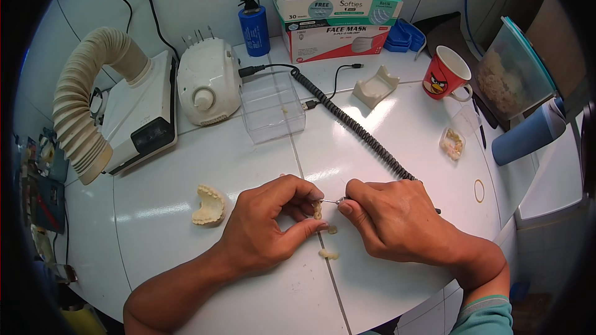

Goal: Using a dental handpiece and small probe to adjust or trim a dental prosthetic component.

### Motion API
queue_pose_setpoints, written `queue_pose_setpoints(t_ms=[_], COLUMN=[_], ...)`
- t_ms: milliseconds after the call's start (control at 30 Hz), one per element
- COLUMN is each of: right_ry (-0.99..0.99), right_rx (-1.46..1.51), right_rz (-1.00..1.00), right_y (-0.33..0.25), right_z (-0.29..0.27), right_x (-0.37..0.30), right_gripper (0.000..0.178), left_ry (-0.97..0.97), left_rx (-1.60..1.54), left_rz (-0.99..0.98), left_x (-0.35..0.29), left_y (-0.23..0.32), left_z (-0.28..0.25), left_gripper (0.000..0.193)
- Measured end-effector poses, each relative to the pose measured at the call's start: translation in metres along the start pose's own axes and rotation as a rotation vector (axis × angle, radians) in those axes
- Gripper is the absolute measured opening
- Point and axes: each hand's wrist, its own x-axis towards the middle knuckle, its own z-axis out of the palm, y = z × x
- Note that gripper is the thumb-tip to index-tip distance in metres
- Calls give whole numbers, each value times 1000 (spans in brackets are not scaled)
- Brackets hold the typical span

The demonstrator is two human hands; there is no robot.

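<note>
In the middle of the white table my left hand (264,220) pinches a small yellowish row of dental teeth (318,211) between thumb and fingers. My right hand (400,217) is closed around a rotary handpiece (341,200), most of which the fingers hide. Its thin metal bur (329,201) points left and reaches the top of the teeth; whether it touches cannot be made out. Below the hands lie a small tooth-coloured piece (333,230) and a longer curved one (328,254). Left of my left hand sits a cream plaster dental model (209,206).
A coiled black cord (354,125) runs from a white control unit (208,84) toward my right hand. Behind are a ribbed-hose machine (133,115), a clear tray (273,130) and mask boxes (338,40). On the right stand a red mug (437,74), a small tooth container (452,144) and a blue tumbler (528,133).
</note>
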Motion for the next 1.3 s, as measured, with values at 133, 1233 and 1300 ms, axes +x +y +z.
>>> queue_pose_setpoints(t_ms=[133,1233,1300], right_ry=[-2,70,68], right_rx=[0,-57,-99], right_rz=[1,2,32], right_y=[0,5,3], right_z=[0,4,4], right_x=[0,1,0], right_gripper=[37,40,40], left_ry=[-2,246,238], left_rx=[30,324,296], left_rz=[23,114,95], left_x=[0,-4,-5], left_y=[0,-3,-3], left_z=[0,8,9], left_gripper=[38,31,27])
